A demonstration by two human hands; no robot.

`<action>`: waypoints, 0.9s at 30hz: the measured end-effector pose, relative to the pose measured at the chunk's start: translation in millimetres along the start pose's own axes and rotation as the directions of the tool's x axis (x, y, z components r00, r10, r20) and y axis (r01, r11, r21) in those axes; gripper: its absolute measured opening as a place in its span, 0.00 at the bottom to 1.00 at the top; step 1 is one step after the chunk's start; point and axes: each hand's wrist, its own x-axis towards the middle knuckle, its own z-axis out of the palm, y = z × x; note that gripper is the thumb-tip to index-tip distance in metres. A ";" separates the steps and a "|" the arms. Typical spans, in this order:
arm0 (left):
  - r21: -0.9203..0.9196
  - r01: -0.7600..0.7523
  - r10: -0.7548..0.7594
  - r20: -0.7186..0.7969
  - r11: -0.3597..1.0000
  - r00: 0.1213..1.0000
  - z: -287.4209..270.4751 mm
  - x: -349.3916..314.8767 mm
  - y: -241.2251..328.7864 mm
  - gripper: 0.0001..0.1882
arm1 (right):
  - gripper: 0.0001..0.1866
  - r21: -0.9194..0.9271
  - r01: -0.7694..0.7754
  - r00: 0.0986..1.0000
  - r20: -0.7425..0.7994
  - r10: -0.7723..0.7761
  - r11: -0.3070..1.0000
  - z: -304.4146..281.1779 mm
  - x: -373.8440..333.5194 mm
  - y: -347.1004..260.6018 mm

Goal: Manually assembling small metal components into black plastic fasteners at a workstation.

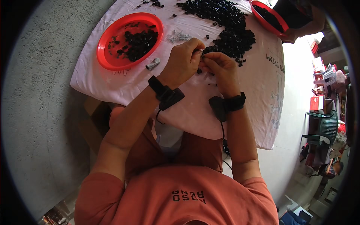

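While your two hands meet above the cloth-covered surface (195, 112), both pinch at one tiny dark piece (202, 54).

From the left, with your fingertips as the dial's centre: a red tray (101, 52) sits at nine o'clock, black pieces (144, 40) bunched toward its right side; a small silvery-grey bundle (152, 63) lies nearer, also at nine; thin silvery bits (178, 36) lie scattered around ten-thirty. Your left hand (182, 62) has its fingers closed in a pinch, and your right hand (222, 71) pinches with thumb and forefinger; what they grip is too small to identify. The black heap (234, 40) sweeps from twelve to two o'clock. Farther out at two, another person's hand (290, 35) is at the edge of a red basin (262, 21) holding black contents.
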 end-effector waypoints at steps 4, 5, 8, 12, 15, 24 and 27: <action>0.075 -0.117 0.119 -0.031 0.990 0.992 2.0 0.3 3.3 0.06 | 0.07 -0.020 0.003 1.000 0.002 -0.003 1.000 -1.1 0.4 0.9; 0.091 -0.140 0.144 -0.040 0.986 0.989 2.2 0.4 3.9 0.06 | 0.07 -0.027 0.001 1.000 0.003 -0.001 1.000 -1.4 0.6 0.8; 0.103 -0.154 0.157 -0.026 0.983 0.987 1.0 -0.1 5.6 0.06 | 0.07 -0.012 -0.024 1.000 -0.003 0.024 1.000 -2.3 1.6 2.0; 0.105 -0.152 0.155 -0.018 0.983 0.988 4.4 -1.6 5.3 0.05 | 0.08 -0.048 -0.014 1.000 -0.012 0.013 0.999 -0.5 -1.0 -0.8; 0.100 -0.155 0.158 -0.019 0.983 0.987 5.2 -2.6 5.9 0.04 | 0.08 -0.071 -0.007 1.000 -0.011 0.006 0.997 0.4 -1.6 -1.8; 0.046 -0.103 0.102 0.011 0.994 0.995 4.9 -4.5 9.1 0.06 | 0.06 -0.105 -0.019 1.000 0.002 0.019 0.994 -3.0 -1.6 -3.0; -0.078 0.046 -0.042 0.051 0.996 0.998 0.3 -3.2 2.6 0.07 | 0.06 -0.070 -0.038 0.999 0.013 0.039 0.997 -4.2 -1.3 -4.3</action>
